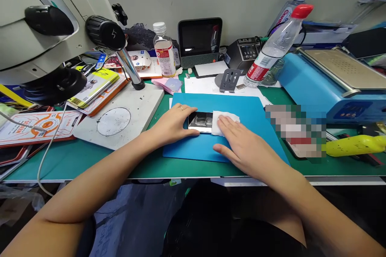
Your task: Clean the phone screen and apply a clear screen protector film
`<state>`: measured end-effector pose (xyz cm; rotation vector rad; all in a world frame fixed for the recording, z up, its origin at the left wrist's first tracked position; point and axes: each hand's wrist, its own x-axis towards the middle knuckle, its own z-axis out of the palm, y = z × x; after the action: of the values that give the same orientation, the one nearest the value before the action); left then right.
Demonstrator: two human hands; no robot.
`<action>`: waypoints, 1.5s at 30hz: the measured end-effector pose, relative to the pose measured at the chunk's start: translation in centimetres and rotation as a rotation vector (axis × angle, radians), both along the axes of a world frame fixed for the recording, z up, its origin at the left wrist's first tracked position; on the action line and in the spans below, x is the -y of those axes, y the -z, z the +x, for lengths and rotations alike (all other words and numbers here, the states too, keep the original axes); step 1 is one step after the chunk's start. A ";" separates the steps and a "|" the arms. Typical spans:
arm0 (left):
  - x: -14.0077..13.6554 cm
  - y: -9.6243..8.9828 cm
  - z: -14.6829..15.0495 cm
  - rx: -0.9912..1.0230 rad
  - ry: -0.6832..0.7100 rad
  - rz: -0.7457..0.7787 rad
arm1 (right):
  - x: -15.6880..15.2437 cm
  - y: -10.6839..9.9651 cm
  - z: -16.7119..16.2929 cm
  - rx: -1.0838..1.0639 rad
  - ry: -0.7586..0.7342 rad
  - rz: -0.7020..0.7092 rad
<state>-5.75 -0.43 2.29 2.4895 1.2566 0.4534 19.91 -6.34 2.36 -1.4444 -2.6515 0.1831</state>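
A smartphone (200,122) with a dark, reflective screen lies sideways on a blue mat (193,148). My left hand (173,125) grips its left end, thumb along the near edge and fingers along the far edge. Over the phone's right part lies a white wipe (216,124), hiding that end of the screen. Stretched flat on the wipe are the fingers of my right hand (238,142), its thumb held apart above the mat.
On the left stands a microscope (45,48) on a pale base plate (141,106), beside stacked boxes (93,88). Behind the mat are a bottle (165,54), a dark-screened device (200,36) and a grey phone stand (230,80). A red-capped bottle (268,60) and blue machine (319,84) stand right.
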 end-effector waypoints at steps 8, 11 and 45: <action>0.1 0.0 -0.1 0.011 0.009 0.014 | 0.0 -0.3 -2.2 -0.015 -0.061 0.003; 0.1 0.0 0.0 0.000 0.008 0.016 | 1.3 -0.4 -0.4 0.021 -0.039 0.065; 0.1 -0.2 0.2 -0.009 -0.030 -0.026 | -1.8 -1.1 -1.9 0.038 0.083 0.082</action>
<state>-5.58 -0.49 2.49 2.4567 1.2966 0.4306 18.02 -4.58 3.43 -1.5430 -2.5884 0.0389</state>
